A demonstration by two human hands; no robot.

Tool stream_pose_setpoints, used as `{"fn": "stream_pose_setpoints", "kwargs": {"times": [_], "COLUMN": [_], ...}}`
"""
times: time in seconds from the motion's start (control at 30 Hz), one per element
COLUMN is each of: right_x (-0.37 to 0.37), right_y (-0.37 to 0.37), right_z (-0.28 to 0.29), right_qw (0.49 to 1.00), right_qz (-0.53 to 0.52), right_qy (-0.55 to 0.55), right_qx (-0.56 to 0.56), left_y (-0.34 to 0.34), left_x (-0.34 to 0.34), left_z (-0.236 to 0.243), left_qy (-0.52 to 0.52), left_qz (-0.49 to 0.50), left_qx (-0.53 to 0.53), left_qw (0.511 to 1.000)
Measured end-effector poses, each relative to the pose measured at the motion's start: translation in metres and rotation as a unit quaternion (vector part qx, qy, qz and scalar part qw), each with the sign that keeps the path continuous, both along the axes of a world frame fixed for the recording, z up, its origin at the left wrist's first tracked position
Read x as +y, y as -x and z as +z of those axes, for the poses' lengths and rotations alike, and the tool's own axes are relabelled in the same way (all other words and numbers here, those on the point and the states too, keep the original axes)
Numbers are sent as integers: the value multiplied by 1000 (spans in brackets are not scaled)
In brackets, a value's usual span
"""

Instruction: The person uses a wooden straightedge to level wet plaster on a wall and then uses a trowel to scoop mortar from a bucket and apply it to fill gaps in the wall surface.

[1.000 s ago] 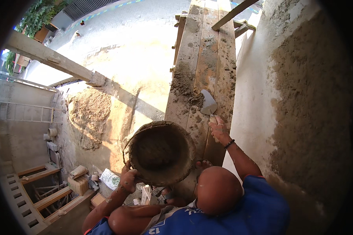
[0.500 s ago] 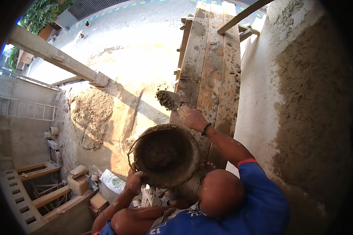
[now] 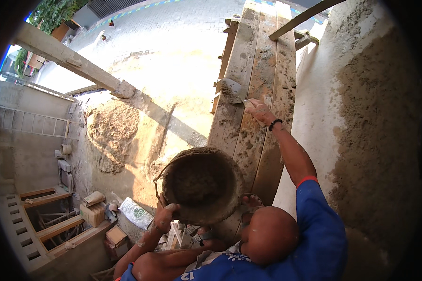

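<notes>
My right hand [image 3: 260, 111] is closed round the handle of a trowel [image 3: 239, 89], out over the wooden planks. Wet mortar [image 3: 229, 97] clings to part of its blade. Nearer to me, a large round mortar bucket [image 3: 237, 180] stands tilted at the near end of the planks, its rim caked and a wire handle hanging at its left side. Dark mortar [image 3: 199, 182] lies inside it. With my left hand [image 3: 164, 214] I grip the bucket's lower left rim; some of those fingers are hidden.
The mortar-spattered planks [image 3: 260, 61] run away from me beside a partly plastered wall [image 3: 370, 107]. A slanting pole [image 3: 305, 19] crosses their far end. Below at left are a sand heap [image 3: 110, 133], a wooden beam [image 3: 72, 63], a white sack [image 3: 136, 214] and a framed opening [image 3: 56, 232].
My right hand has carried the trowel from beside the planks' left edge forward and right, over the planks. Less mortar shows on the blade. My left hand still holds the bucket.
</notes>
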State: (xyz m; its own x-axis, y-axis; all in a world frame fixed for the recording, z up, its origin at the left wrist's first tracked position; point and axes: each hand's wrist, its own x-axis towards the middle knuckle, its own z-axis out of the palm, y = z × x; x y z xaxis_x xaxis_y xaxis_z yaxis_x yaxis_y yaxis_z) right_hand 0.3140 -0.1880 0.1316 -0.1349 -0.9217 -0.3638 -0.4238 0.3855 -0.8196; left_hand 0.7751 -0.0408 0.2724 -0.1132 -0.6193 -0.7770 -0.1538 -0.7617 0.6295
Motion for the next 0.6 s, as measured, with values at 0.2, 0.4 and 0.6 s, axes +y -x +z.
{"fn": "stream_pose_setpoints", "kwargs": {"times": [0.2, 0.4, 0.6], "right_x": [25, 135, 226], "right_y": [-76, 5, -68], "right_z": [8, -17, -1], "right_qw": [923, 989, 969], "right_qz": [191, -145, -210], "right_qy": [217, 23, -121], "right_qx": [253, 27, -38], "left_y": [1, 9, -2], "left_x": [0, 0, 9], "left_z": [14, 15, 2], "left_qy": [-21, -20, 4], "left_qz": [47, 37, 39], "left_qx": [17, 70, 72], "left_qw": [999, 997, 997]}}
